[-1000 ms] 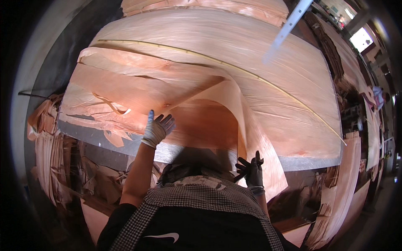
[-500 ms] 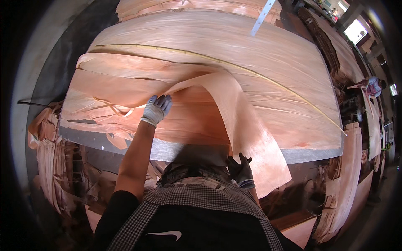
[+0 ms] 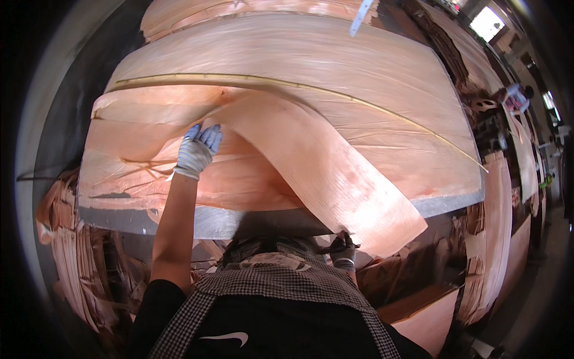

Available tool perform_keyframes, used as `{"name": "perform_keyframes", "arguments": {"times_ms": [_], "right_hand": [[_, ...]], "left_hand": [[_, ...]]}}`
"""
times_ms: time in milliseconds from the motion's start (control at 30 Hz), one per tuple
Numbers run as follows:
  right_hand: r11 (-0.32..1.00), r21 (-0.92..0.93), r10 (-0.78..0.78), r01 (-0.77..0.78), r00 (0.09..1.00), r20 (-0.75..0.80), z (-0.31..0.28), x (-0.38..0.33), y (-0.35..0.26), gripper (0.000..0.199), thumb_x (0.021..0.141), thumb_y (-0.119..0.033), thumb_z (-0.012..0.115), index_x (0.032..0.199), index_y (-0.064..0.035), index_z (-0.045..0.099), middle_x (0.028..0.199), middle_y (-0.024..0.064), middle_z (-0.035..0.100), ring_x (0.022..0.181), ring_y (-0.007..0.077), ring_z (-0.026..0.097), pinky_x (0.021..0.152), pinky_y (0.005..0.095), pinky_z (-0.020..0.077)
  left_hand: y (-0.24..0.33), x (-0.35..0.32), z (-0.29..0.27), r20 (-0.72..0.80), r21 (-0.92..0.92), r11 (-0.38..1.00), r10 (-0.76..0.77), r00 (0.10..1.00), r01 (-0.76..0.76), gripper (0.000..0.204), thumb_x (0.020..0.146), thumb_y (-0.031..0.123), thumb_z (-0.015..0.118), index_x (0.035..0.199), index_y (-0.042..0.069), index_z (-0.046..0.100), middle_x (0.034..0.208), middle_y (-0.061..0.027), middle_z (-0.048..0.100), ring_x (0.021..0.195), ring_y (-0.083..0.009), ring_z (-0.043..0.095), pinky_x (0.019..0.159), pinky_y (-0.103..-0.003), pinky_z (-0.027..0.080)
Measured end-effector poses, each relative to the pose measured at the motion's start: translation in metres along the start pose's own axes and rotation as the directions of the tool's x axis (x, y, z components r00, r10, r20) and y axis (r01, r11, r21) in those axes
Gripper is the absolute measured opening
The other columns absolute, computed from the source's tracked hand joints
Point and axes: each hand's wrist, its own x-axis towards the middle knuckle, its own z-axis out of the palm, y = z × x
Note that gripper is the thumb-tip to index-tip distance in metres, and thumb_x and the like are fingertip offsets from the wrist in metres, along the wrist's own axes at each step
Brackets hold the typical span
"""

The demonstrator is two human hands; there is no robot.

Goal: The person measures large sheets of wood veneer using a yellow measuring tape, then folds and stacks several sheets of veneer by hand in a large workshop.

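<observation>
Veneer sheet (image 3: 335,173): thin, pinkish-tan, fine-grained; arches over the near half of the tabletop (image 3: 206,225), its right end hanging past the near edge.
Handling, judged: light, springy along the curve, floppy across the width; dry and smooth enough to slide; prone to split with the grain.
Best hold: the two long edges near the free end, thumb above and fingers flat beneath, load spread wide.
Left hand (image 3: 198,149): pale knit glove, blue fingers; fingers long and slightly bent, at the sheet's left fold; whether this grip pinches or merely touches, cannot tell.
Right hand (image 3: 343,248): dark glove, beside the sheet's near edge; fingers bunched and shadowed, grip closure cannot be told.
Veneer layers (image 3: 287,45): broad, rippled, pale, under the sheet and beyond it.
Rod (image 3: 311,87): slim, yellowish, gently bowed, lying across the layers.
Tabletop material: grey, metallic-looking, scuffed along the near margin.
Offcuts (image 3: 75,257): ragged, layered strips, left side.
Upright bundle (image 3: 493,233): long veneer pieces, frayed edges, right side.
Apron (image 3: 287,290): small checked cloth, lower centre.
</observation>
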Motion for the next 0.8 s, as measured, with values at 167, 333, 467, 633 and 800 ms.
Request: {"name": "perform_keyframes", "arguments": {"times_ms": [167, 333, 467, 633, 800], "right_hand": [[0.980, 0.147, -0.113, 0.137, 0.981, -0.157, 0.013, -0.012, -0.048, 0.008, 0.079, -0.020, 0.064, 0.083, -0.0125, 0.065, 0.070, 0.0037, 0.061, 0.067, 0.0211, 0.056, 0.062, 0.0301, 0.0477], [0.524, -0.707, -0.777, 0.475, 0.607, -0.168, 0.102, -0.064, -0.110, 0.017, 0.085, -0.020, 0.056, 0.094, -0.0068, 0.060, 0.079, 0.0035, 0.060, 0.060, 0.0160, 0.053, 0.052, 0.0273, 0.0482], [-0.294, -0.868, -0.762, 0.400, 0.450, 0.465, 0.164, -0.067, -0.217, 0.021, 0.090, -0.019, 0.047, 0.101, -0.0048, 0.060, 0.081, 0.0026, 0.058, 0.059, 0.0104, 0.050, 0.045, 0.0235, 0.0441], [-0.379, -0.723, -0.522, 0.578, 0.512, 0.682, 0.277, -0.044, -0.313, 0.030, 0.091, -0.019, 0.042, 0.113, -0.0073, 0.058, 0.094, 0.0027, 0.062, 0.067, 0.0083, 0.054, 0.042, 0.0195, 0.0428], [-0.551, -0.549, -0.381, 0.629, 0.395, 0.836, 0.383, -0.066, -0.327, 0.031, 0.090, -0.017, 0.042, 0.116, -0.0053, 0.056, 0.108, 0.0050, 0.061, 0.072, 0.0092, 0.057, 0.044, 0.0201, 0.0426]], "left_hand": [[0.000, 0.010, -0.002, -0.009, 0.039, 0.997, -0.067, 0.998, 0.067, 0.017, 0.082, 0.021, 0.059, 0.089, 0.006, 0.060, 0.090, -0.0124, 0.064, 0.095, -0.0278, 0.059, 0.088, -0.045, 0.045], [0.015, 0.005, -0.022, 0.030, 0.286, 0.958, -0.030, 0.999, 0.021, 0.032, 0.083, 0.032, 0.056, 0.104, 0.009, 0.058, 0.113, -0.0088, 0.057, 0.107, -0.0212, 0.052, 0.089, -0.036, 0.043], [0.023, -0.001, -0.034, 0.133, 0.506, 0.855, 0.056, 0.990, -0.116, 0.028, 0.084, 0.032, 0.054, 0.105, 0.014, 0.057, 0.110, -0.0017, 0.059, 0.103, -0.0183, 0.053, 0.085, -0.035, 0.043], [0.058, 0.013, -0.044, -0.268, 0.337, 0.926, 0.266, 0.926, -0.168, 0.013, 0.080, 0.022, 0.059, 0.093, 0.019, 0.056, 0.093, 0.0011, 0.060, 0.086, -0.0184, 0.055, 0.075, -0.035, 0.047], [0.114, -0.031, -0.026, -0.318, 0.369, 0.895, 0.375, 0.871, -0.251, 0.020, 0.082, 0.021, 0.059, 0.099, 0.013, 0.055, 0.096, -0.0028, 0.062, 0.086, -0.0214, 0.059, 0.069, -0.038, 0.052]]}}
